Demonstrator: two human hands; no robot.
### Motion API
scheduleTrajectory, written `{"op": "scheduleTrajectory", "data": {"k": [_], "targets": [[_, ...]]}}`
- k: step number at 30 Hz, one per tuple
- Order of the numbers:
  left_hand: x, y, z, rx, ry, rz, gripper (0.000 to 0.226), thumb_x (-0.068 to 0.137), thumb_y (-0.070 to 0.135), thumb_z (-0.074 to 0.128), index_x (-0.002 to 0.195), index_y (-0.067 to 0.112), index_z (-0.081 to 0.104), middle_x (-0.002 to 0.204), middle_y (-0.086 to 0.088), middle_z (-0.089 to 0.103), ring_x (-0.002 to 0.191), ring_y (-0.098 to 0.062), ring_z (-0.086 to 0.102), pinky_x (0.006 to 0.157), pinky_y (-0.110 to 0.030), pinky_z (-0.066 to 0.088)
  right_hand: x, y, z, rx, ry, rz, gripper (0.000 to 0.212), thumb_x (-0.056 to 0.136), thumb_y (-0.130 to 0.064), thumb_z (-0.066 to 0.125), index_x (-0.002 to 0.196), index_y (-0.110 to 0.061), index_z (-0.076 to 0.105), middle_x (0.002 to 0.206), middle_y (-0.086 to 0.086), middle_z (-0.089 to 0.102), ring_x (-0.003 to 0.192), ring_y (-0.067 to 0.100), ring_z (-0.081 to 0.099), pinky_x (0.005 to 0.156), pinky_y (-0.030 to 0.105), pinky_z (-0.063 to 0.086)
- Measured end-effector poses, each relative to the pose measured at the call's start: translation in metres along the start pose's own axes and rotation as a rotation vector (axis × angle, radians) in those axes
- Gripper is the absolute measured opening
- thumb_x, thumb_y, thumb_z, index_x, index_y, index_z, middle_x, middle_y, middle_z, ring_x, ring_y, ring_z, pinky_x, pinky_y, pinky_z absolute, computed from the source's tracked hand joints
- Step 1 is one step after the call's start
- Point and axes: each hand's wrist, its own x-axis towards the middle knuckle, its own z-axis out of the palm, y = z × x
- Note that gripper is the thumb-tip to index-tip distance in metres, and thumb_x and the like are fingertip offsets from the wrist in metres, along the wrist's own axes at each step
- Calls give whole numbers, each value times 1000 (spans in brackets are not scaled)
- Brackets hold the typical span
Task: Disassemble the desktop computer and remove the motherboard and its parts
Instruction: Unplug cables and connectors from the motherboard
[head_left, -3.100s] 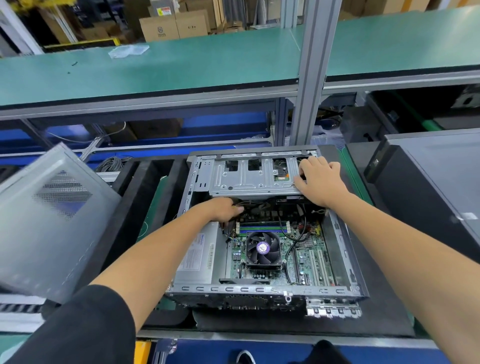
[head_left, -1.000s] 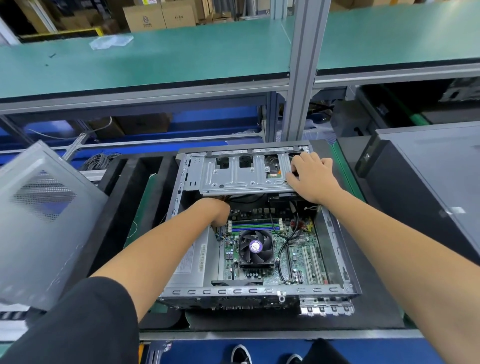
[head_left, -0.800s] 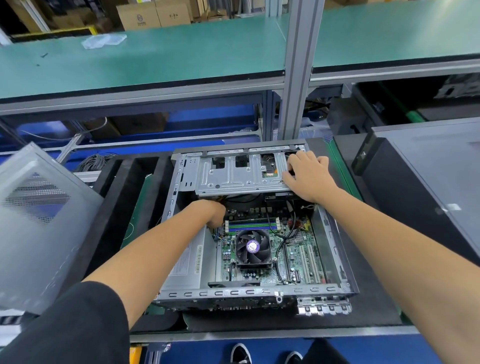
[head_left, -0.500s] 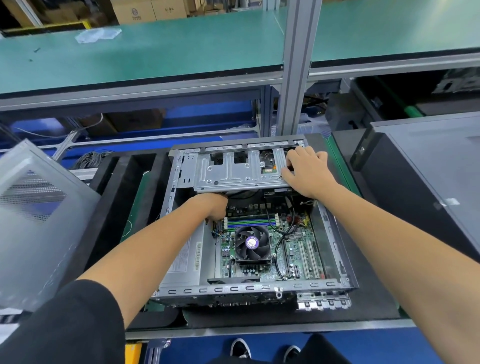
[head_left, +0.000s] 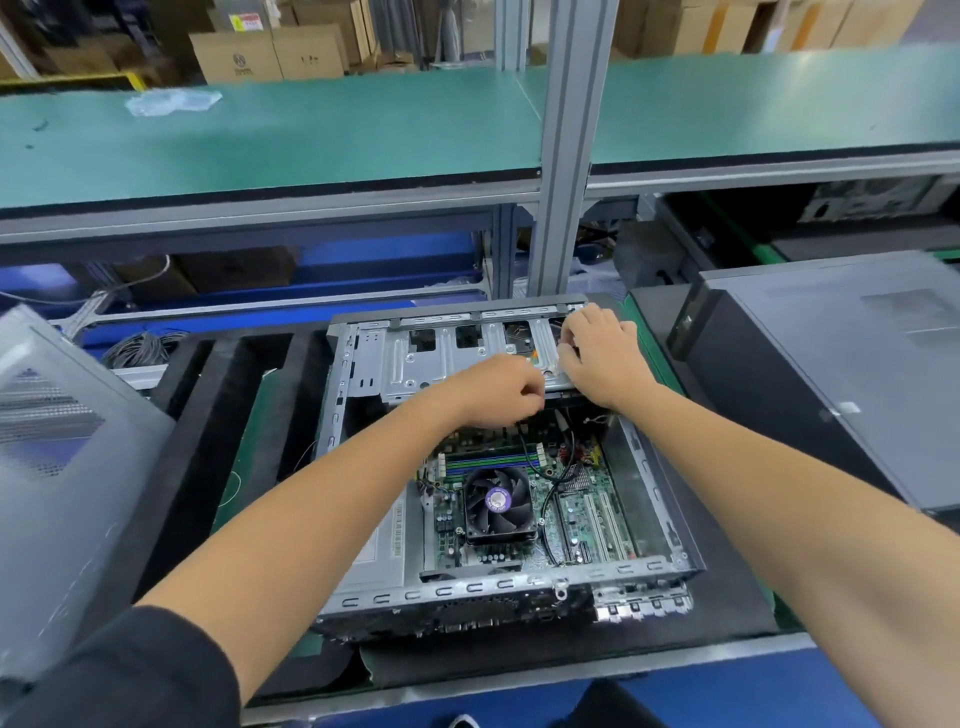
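Two hands at drive cage (head_left: 447, 358), left hand (head_left: 498, 389) curled, contents hidden, right hand (head_left: 602, 353) resting, fingertips blurred

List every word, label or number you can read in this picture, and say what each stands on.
None can be read for certain.
Cardboard box: round logo, print too blurred.
Box behind: yellow and red sticker, unreadable.
Cooler fan: purple hub sticker, too small.
Power supply: white label, too small.

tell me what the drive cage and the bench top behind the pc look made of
Drive cage: bare sheet metal, likely steel; dull silver sheen, stamped slots and folded edges. Bench top: matte green mat, probably rubber or vinyl, with a black edge.
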Motion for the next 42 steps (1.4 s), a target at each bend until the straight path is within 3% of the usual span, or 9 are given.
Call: {"op": "scheduleTrajectory", "data": {"k": [6, 11, 16, 21, 24, 31, 36, 40, 42], "targets": [[26, 36, 1, -13, 206, 102, 17, 88, 14, 52, 95, 9, 66, 95, -7, 65, 86, -24, 57, 74, -33, 46, -4, 8, -32, 193, -69, 131, 7, 88, -12, 52, 93, -8, 56, 94, 5, 55, 85, 27, 50, 75, 37, 37], [56, 77, 14, 27, 206, 199, 10, 88, 11, 53, 90, 8, 63, 96, -14, 60, 93, -31, 55, 78, -39, 46, -21, 45, -60, 158, -172, 250, 9, 89, -9, 51, 92, -7, 60, 96, 12, 65, 80, 24, 52, 67, 33, 40], [95, 106, 26, 268, 157, 181, 14, 85, 12, 49, 88, 7, 62, 91, -13, 65, 91, -33, 56, 67, -35, 36, -27, 83, -63, 78, -298, 345, 17, 90, -7, 52, 94, 3, 65, 100, 19, 68, 91, 32, 62, 71, 32, 45], [134, 124, 42, 486, -18, 36, 8, 87, 11, 50, 88, 14, 57, 103, -12, 64, 90, -30, 57, 71, -34, 34, -26, 108, -43, 28, -452, 321, 18, 90, -10, 53, 100, 1, 64, 107, 19, 67, 96, 35, 63, 72, 34, 48], [151, 128, 54, 539, -134, -69, 20, 90, 6, 48, 104, 7, 61, 109, -11, 62, 94, -30, 60, 72, -35, 37, -21, 122, -25, 25, -555, 314, 17, 90, -7, 51, 103, -2, 62, 111, 17, 65, 99, 36, 63, 70, 33, 44], [190, 116, 73, 425, -386, -241, 21, 86, 0, 50, 102, 0, 64, 102, -14, 68, 77, -29, 57, 74, -38, 51, -4, 149, 12, 17, -685, 327, 10, 89, -5, 53, 99, -7, 55, 120, 18, 60, 109, 35, 59, 74, 34, 43], [205, 104, 84, 385, -448, -261, 21, 87, 0, 49, 105, 1, 62, 105, -15, 66, 92, -33, 64, 76, -38, 50, 5, 159, 32, 80, -734, 364, 23, 89, 0, 51, 111, -1, 57, 116, 18, 62, 101, 34, 63, 70, 32, 44], [211, 102, 79, 349, -459, -253, 27, 86, -3, 46, 109, 2, 60, 95, -13, 64, 71, -27, 56, 56, -32, 41, 13, 166, 38, 126, -762, 406, 13, 91, -4, 52, 101, 0, 59, 105, 17, 61, 100, 34, 62, 70, 32, 43], [211, 102, 77, 371, -469, -261, 31, 88, -1, 45, 115, 2, 58, 111, -14, 56, 83, -30, 59, 58, -31, 41, 16, 169, 38, 161, -766, 419, 14, 93, -11, 52, 81, -5, 55, 93, 14, 56, 85, 33, 57, 67, 29, 40]]}}
